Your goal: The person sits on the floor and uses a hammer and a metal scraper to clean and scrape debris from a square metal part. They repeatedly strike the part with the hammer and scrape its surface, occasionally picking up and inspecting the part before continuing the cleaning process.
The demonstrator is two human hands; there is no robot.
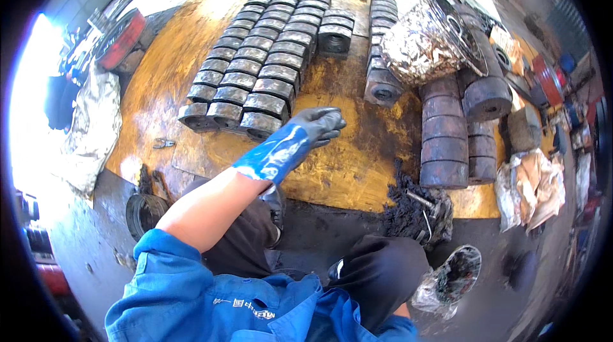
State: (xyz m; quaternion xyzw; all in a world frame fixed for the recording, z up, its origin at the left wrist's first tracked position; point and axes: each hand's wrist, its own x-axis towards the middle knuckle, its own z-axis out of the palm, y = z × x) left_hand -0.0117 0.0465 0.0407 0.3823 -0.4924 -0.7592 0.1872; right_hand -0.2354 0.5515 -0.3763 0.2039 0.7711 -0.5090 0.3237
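Observation:
My left hand (322,126), in a grey and blue work glove, reaches out over the stained yellow work surface (348,182). Its fingers are curled together, and whatever may lie inside them is hidden. Just left of it stand rows of dark round-topped metal blocks (246,64), packed side by side; the nearest block (265,124) is close to the glove's cuff. A single block (335,30) sits apart at the right of the rows. Of my right arm only a bit of sleeve and skin shows beside my knee; my right hand is out of view.
Stacked metal cylinders (445,131) and a shiny, crumpled-looking container (424,39) stand at right. A black greasy heap (415,208) with a handle lies by the near edge. A small tool (164,143) rests at left. On the floor are an open tin (145,214) and a dirty container (456,272).

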